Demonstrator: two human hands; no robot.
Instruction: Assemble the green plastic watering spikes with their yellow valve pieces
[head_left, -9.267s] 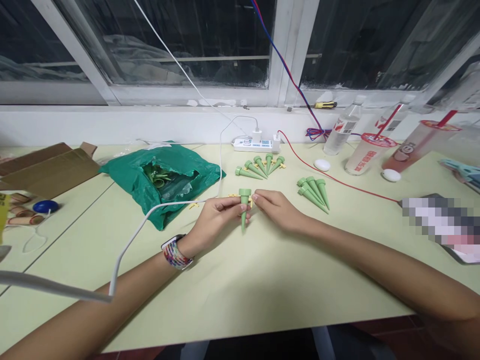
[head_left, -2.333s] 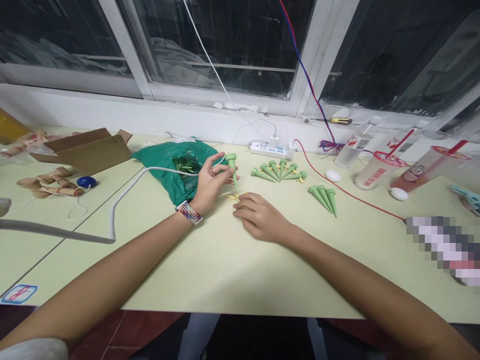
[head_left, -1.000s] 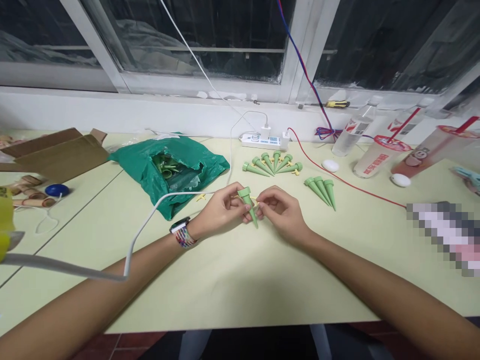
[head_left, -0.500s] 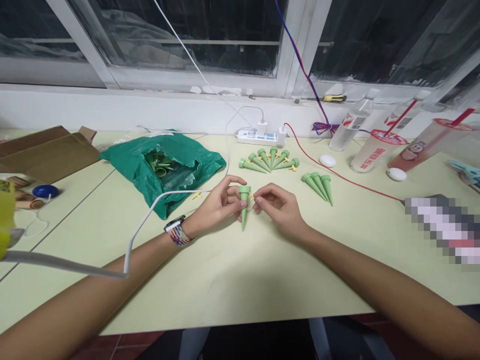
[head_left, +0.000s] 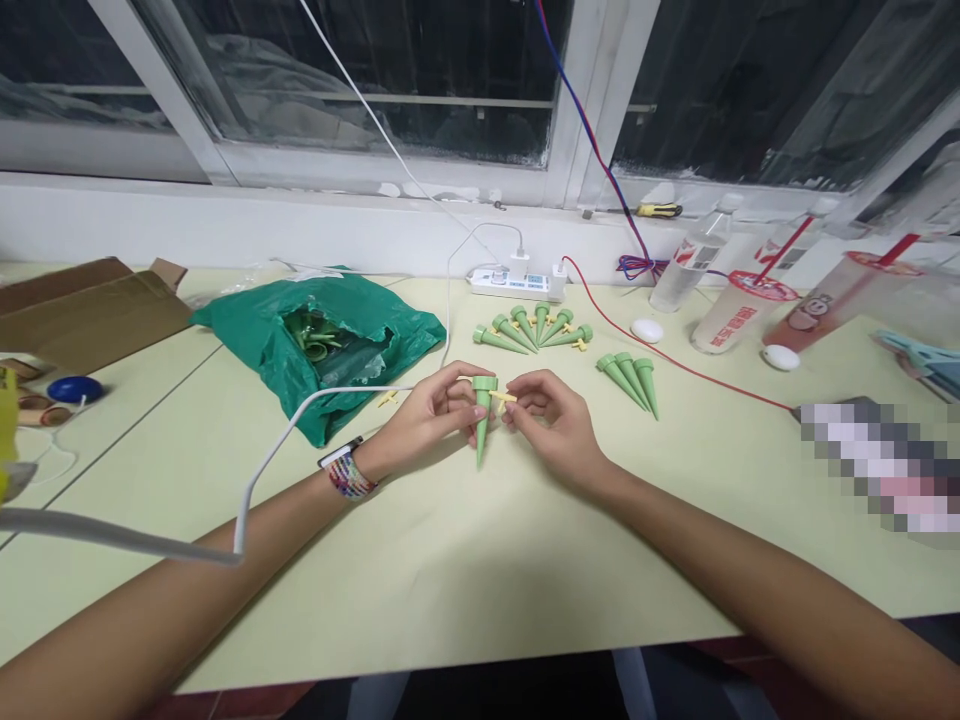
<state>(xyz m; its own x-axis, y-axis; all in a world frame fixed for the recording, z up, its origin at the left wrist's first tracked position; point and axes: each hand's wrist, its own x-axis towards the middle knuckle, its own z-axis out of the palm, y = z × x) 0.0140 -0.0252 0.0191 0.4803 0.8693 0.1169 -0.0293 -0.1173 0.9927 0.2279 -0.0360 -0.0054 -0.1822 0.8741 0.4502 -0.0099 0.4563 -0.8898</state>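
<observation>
My left hand (head_left: 444, 410) is closed on a green plastic watering spike (head_left: 482, 408), held upright with its tip down above the table. A small yellow valve (head_left: 501, 396) sits at the spike's side, just below the cap; my right hand (head_left: 553, 420) pinches it between thumb and forefinger. Whether the valve is seated in the spike I cannot tell. Beyond my hands, several green spikes with yellow valves (head_left: 541, 322) lie fanned out. To the right lie three spikes (head_left: 630, 382) on which no valve shows. Another yellow valve (head_left: 388, 398) lies beside my left wrist.
A torn green plastic bag (head_left: 352, 310) with green parts inside lies at the left, near a cardboard box (head_left: 90, 310). A white cable (head_left: 247, 500) crosses over my left forearm. Behind stand a power strip (head_left: 510, 283), bottles (head_left: 694, 255) and drink cups (head_left: 742, 312); a red cable (head_left: 675, 362) runs right.
The yellow valve has turned and now shows lengthwise, pointing right from the spike. Both hands stay close together around the spike. The whole view has shifted slightly.
</observation>
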